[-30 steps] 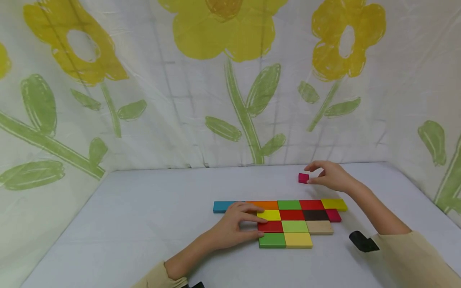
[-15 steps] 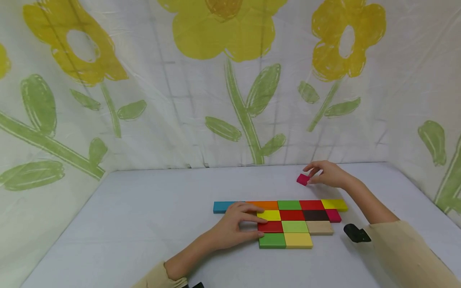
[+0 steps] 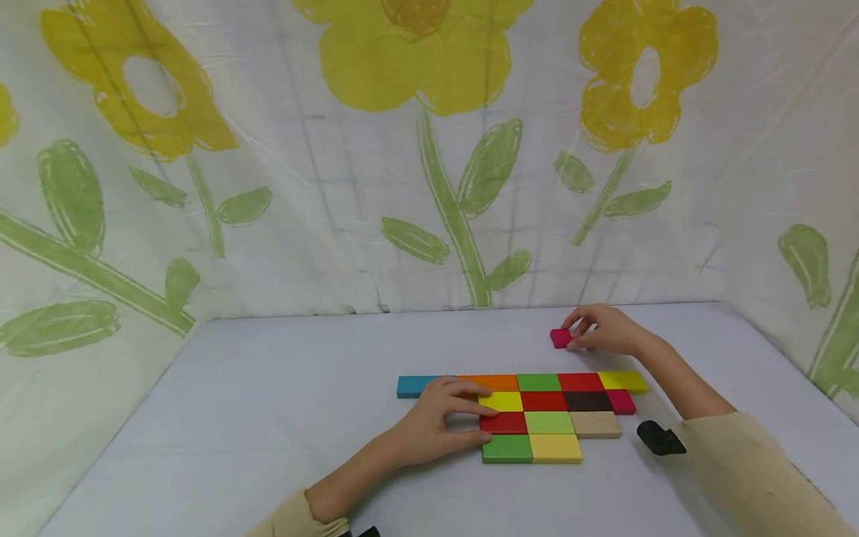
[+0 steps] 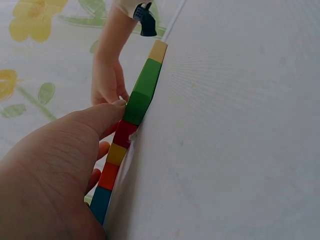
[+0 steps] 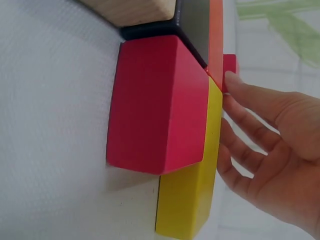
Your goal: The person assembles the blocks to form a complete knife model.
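Observation:
My right hand pinches a small magenta block between thumb and fingers, behind the rows of blocks. In the right wrist view that block is partly hidden by the thumb. At the left end of the rows, my left hand lies with spread fingers touching the yellow block, the red block and the green block. Its thumb rests at the green block's edge in the left wrist view. A second magenta block ends the second row, beside a dark block.
The back row runs from a blue block through an orange block to a yellow one at the right. A bare wood block ends the third row. Behind the white table hangs a flowered cloth.
My right hand has moved slightly left and nearer to me, its fingers closing in on the magenta block, which has turned and shifted with it. The left hand and rows look unchanged.

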{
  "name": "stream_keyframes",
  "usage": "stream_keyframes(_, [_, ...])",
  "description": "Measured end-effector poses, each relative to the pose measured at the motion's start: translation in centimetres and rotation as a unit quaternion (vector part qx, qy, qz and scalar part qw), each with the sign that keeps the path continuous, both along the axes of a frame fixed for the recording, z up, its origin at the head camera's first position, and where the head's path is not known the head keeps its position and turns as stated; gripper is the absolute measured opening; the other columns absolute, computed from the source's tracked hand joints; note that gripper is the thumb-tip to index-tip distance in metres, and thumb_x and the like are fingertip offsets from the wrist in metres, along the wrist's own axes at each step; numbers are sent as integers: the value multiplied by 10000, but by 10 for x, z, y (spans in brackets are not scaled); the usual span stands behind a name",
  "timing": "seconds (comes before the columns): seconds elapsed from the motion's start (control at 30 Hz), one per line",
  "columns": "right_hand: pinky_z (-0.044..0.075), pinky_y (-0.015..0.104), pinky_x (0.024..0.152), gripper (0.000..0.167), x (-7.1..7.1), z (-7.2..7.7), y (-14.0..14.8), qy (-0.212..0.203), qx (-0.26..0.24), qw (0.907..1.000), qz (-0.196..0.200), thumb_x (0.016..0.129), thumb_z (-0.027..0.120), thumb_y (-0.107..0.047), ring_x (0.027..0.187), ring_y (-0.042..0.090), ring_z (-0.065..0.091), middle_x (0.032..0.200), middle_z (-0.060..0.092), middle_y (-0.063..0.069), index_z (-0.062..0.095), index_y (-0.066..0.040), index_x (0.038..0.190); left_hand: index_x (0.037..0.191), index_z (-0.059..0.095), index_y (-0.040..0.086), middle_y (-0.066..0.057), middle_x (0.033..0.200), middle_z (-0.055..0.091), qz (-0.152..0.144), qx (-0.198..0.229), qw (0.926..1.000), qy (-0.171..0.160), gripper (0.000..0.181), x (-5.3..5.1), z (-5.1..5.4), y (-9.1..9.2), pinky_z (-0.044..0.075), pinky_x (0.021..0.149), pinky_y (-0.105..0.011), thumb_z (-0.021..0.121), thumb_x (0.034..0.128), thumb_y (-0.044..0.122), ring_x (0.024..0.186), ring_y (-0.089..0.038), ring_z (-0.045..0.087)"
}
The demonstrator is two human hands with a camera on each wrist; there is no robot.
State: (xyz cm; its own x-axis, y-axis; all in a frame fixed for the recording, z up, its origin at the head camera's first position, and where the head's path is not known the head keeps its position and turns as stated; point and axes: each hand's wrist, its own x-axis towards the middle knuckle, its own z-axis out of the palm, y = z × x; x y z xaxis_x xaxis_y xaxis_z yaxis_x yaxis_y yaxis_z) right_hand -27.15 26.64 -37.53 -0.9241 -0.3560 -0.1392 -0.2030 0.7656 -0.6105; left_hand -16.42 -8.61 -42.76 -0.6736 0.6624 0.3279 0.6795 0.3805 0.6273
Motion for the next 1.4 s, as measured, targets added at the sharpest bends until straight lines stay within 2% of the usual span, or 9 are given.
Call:
stream_keyframes(0.2, [558,316,780,345,3,0,1,97,-9,10000,-17,935,785,-131,855,212,625,1015,687,130,680,35,1218,1232,807,201,9,1390,678,20,-41,9999,-118,303,-1,0,0,315,1199,-575,810,938,271,1347,-199,531])
stream_keyframes(0.53, [582,328,772,317,13,2,6,368,-4,9991,191,940,787,-114,874,214,641,986,710,105,686,49,1192,1231,808,200,6,1384,682,1,-84,10000,-12,297,-1,0,0,357,1175,-549,803,941,268,1337,-200,543])
stream_keyframes(0.9, [556,242,710,307,42,5,9,412,-186,9987,254,948,767,-105,835,174,620,1012,712,80,671,35,1204,1234,807,199,8,1389,679,27,-104,9998,-165,298,0,1,0,311,1205,-588,801,944,270,1348,-206,534])
stream_keyframes(1.23, [566,258,694,335,69,2,16,650,-157,9977,124,931,797,-164,924,196,627,1172,694,164,691,-11,1210,1232,808,203,13,1389,678,46,-107,9998,-187,296,-1,1,0,320,1198,-575,800,945,278,1349,-200,529])
stream_keyframes(1.4, [570,261,677,335,80,1,24,787,-259,9965,136,929,805,-159,919,186,648,1180,701,159,698,-15,1212,1234,807,199,7,1389,678,24,-97,9998,-182,296,0,1,0,350,1173,-548,797,949,278,1347,-201,529])
